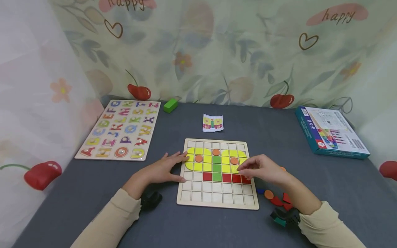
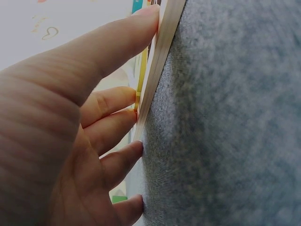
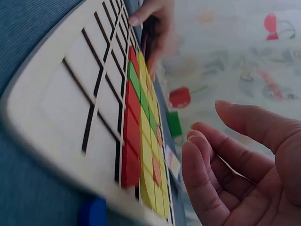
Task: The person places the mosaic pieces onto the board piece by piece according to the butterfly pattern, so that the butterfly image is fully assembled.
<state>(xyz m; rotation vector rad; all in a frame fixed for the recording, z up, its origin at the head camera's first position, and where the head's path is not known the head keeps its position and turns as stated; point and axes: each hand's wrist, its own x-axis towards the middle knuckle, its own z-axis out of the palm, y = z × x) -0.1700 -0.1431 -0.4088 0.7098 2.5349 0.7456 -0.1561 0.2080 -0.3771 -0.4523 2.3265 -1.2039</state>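
Observation:
A wooden grid board [image 1: 217, 206] lies on the table, partly filled with yellow tiles [image 1: 198, 167], a green column [image 1: 216, 168], orange discs [image 1: 199, 158] and a row of red tiles [image 1: 227, 178]. My left hand [image 1: 162, 168] rests spread along the board's left edge, thumb and fingertips at the rim. Over the board's right side is my right hand [image 1: 263, 168], near the last red tile [image 3: 131, 162]. Its fingers bend loosely, with the thumb apart from them and nothing between, as the right wrist view shows.
Beyond the board lies a butterfly picture card [image 1: 213, 123]. An alphabet board [image 1: 116, 132] and a green block [image 1: 170, 105] sit at the back left, a box [image 1: 335, 132] at the right. Loose pieces, including an orange disc [image 1: 268, 194] and red ones [image 1: 276, 202], lie under my right forearm.

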